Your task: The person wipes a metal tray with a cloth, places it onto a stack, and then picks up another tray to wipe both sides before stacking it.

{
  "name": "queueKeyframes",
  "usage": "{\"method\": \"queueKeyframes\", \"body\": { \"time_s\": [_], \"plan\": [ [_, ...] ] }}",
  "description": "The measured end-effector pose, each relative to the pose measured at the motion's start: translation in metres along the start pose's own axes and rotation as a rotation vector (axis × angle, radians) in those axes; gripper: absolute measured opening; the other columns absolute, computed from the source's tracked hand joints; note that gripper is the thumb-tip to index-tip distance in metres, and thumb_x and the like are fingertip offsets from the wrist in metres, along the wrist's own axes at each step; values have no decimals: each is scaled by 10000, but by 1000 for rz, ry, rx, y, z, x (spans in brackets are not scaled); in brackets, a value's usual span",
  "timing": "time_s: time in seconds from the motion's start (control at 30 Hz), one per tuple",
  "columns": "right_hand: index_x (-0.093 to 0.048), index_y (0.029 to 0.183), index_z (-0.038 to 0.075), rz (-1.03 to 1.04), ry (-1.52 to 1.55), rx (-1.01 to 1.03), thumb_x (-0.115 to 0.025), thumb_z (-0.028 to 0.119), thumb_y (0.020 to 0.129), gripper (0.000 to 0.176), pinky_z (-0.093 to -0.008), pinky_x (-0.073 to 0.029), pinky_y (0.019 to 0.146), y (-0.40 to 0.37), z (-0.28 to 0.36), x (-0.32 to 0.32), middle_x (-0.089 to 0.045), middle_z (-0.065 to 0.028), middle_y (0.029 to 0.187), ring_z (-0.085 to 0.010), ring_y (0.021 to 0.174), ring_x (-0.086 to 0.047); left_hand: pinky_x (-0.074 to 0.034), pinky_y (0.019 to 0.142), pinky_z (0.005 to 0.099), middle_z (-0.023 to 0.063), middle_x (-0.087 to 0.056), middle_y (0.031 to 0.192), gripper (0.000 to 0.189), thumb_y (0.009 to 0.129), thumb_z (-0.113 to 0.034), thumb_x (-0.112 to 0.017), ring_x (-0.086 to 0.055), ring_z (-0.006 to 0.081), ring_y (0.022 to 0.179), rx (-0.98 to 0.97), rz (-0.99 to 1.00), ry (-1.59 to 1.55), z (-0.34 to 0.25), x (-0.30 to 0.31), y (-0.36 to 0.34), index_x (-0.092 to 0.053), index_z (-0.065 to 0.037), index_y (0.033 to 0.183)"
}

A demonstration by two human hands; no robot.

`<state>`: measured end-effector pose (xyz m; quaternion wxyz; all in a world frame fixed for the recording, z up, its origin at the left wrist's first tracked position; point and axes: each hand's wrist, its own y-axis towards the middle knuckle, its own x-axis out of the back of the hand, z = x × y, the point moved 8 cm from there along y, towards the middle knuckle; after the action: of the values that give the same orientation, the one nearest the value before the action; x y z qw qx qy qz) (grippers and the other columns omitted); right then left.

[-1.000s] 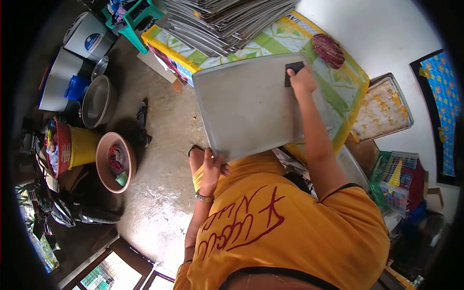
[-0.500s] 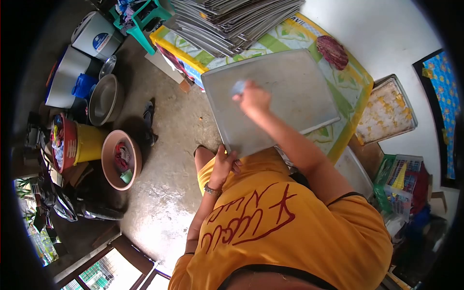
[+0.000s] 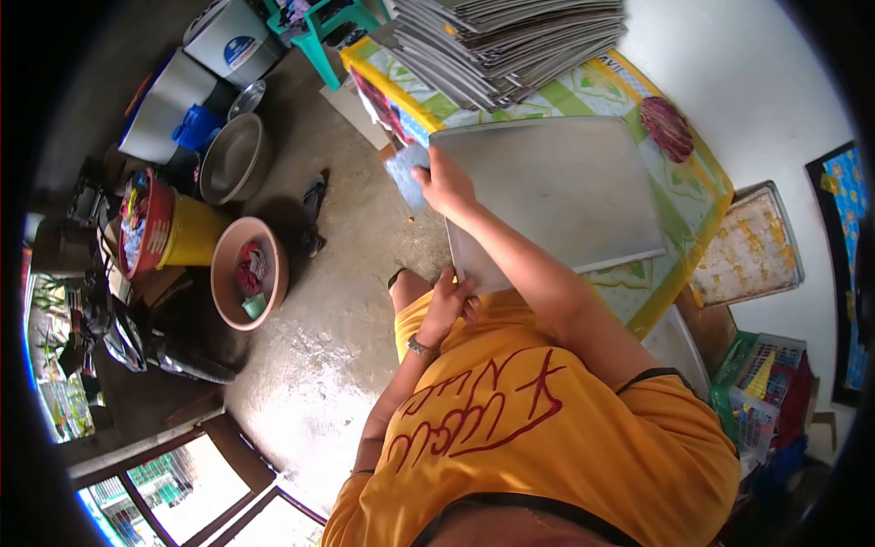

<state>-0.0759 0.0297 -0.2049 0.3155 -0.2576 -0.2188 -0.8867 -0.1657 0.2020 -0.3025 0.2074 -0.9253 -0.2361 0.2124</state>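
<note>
A large flat grey metal tray (image 3: 556, 196) lies on the patterned tablecloth (image 3: 702, 205), with its near left corner reaching over my lap. My left hand (image 3: 448, 301) is closed on that near corner, a watch or bracelet at its wrist. Over the tray's far left edge, my right hand (image 3: 448, 187) holds a flat bluish-grey scraper (image 3: 406, 179), its blade sticking out past the rim above the floor. Part of the scraper is hidden by my fingers.
Stacked metal trays (image 3: 519, 46) stand at the table's back, and a dark red cloth (image 3: 667, 129) lies to the right. A stained tray (image 3: 747, 246) is beyond the table's right edge. Basins, including a pink one (image 3: 219, 283), and buckets stand on the floor at left.
My right hand with the scraper has moved from over the tray's middle to its far left edge. The whole view has shifted, and my left hand still grips the near corner.
</note>
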Motion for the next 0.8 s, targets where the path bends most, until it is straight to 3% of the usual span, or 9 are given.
{"method": "queueKeyframes", "body": {
  "time_s": [0.07, 0.2, 0.33, 0.43, 0.47, 0.53, 0.63, 0.73, 0.8],
  "plan": [
    [-481, 1038, 47, -122, 178, 234, -581, 237, 928, 241, -502, -469, 685, 8, 27, 11, -616, -177, 864, -429, 810, -598, -468, 369, 262, 116, -610, 670, 190, 971, -128, -521, -583, 183, 428, -16, -35, -12, 3, 9, 2, -398, -20, 1068],
    [-496, 942, 54, -105, -43, 513, -550, 162, 934, 121, -475, -476, 644, -6, 43, 22, -611, -142, 836, -373, 779, -609, -457, 358, 261, 111, -601, 657, 187, 970, -121, -520, -578, 173, 427, -43, -90, -29, -2, 19, 1, -403, -23, 1078],
    [-512, 941, 73, 38, -183, 267, -555, 150, 921, 90, -460, -497, 620, 1, 17, 12, -644, -125, 868, -343, 784, -638, -462, 368, 257, 106, -597, 647, 202, 962, -119, -527, -575, 167, 431, -68, -107, -18, -8, 22, 2, -407, -21, 1091],
    [-516, 942, 81, -149, -55, 486, -538, 159, 930, 83, -468, -494, 597, -9, 45, 32, -658, -133, 860, -354, 765, -645, -468, 379, 256, 103, -598, 647, 206, 960, -120, -530, -571, 163, 433, -46, -106, -20, -3, 20, 0, -408, -20, 1093],
    [-512, 945, 81, -60, -109, 459, -534, 172, 936, 93, -476, -491, 597, -10, 36, 22, -655, -141, 844, -363, 760, -642, -470, 382, 256, 103, -598, 647, 203, 961, -119, -530, -570, 162, 433, -43, -102, -31, 0, 21, 0, -409, -21, 1092],
    [-505, 953, 82, 106, -212, 403, -524, 196, 947, 116, -493, -484, 597, -6, 12, 2, -648, -157, 813, -382, 750, -635, -474, 384, 261, 111, -600, 648, 195, 960, -114, -530, -572, 170, 434, -47, -99, -20, 0, 21, -1, -411, -17, 1080],
    [-493, 977, 81, 91, -146, 157, -514, 222, 959, 144, -520, -471, 607, 4, 0, 12, -641, -173, 789, -408, 756, -626, -480, 386, 269, 129, -605, 651, 183, 955, -106, -533, -579, 188, 437, -73, -102, -3, -4, 19, -4, -416, -7, 1056],
    [-494, 1044, 81, 148, -181, 143, -495, 246, 975, 178, -547, -463, 661, -6, -10, 19, -641, -212, 851, -447, 810, -609, -485, 398, 265, 129, -609, 657, 177, 952, -103, -535, -583, 187, 444, -79, -97, -44, -4, 19, -3, -422, -8, 1048],
    [-493, 1107, 66, 24, -53, 23, -490, 253, 980, 226, -550, -462, 718, -10, -40, 37, -634, -248, 929, -472, 869, -598, -489, 409, 263, 129, -612, 662, 173, 950, -102, -537, -588, 186, 454, -74, -96, -60, -3, 20, -3, -431, -6, 1046]
  ]
}}
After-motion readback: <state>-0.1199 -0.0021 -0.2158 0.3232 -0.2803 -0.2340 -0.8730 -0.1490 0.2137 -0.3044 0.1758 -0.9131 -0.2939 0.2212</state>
